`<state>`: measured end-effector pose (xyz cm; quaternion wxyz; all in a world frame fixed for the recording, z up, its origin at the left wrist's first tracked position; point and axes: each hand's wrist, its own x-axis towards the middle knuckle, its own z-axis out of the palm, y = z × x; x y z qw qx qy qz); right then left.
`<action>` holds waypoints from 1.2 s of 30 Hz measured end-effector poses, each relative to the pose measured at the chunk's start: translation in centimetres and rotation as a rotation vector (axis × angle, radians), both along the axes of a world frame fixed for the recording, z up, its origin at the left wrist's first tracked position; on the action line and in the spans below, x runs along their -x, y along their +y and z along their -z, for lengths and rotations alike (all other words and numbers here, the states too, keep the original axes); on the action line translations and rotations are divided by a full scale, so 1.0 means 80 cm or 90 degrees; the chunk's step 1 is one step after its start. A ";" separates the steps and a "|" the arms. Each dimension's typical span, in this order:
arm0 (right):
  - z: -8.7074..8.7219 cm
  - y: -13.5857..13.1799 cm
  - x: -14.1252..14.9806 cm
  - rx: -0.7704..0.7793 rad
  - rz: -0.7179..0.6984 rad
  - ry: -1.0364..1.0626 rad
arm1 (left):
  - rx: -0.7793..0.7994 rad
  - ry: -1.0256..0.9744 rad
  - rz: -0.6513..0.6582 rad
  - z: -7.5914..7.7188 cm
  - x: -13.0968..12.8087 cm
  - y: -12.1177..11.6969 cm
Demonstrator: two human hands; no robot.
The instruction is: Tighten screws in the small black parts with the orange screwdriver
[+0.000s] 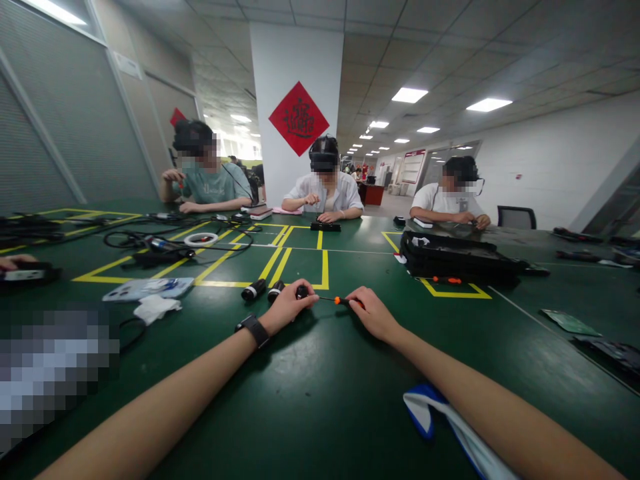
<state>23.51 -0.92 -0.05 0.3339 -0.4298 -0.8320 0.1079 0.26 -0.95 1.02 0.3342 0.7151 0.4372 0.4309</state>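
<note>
My left hand (288, 308) is closed around a small black part (302, 292), mostly hidden by the fingers. A dark watch circles that wrist. Between my fingers and thumb on the other side, my right hand (373, 313) grips a screwdriver (340, 301) with an orange and black handle. Its thin shaft lies level and points left, its tip reaching the left fingertips; whether it touches the black part I cannot tell. Just left of the held part, a black cylinder with a white band (253, 289) lies on the green table (300, 413), and a similar cylinder (275, 291) sits beside my left hand.
An open black case (455, 257) stands right of centre, with an orange screwdriver (447, 280) before it. Left are a phone (125, 289), crumpled tissue (156, 309) and cables. A blue-white strap (425, 407) lies by my right forearm. Several people sit around the table.
</note>
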 end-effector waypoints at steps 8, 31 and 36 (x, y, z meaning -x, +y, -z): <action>0.001 -0.001 -0.001 -0.005 -0.016 0.008 | -0.005 0.001 0.003 0.000 -0.001 0.001; 0.001 -0.002 0.001 0.029 -0.007 0.033 | 0.012 0.003 0.001 -0.004 -0.002 -0.003; 0.000 -0.001 0.001 -0.004 -0.021 -0.021 | 0.008 -0.007 0.003 -0.003 -0.002 -0.001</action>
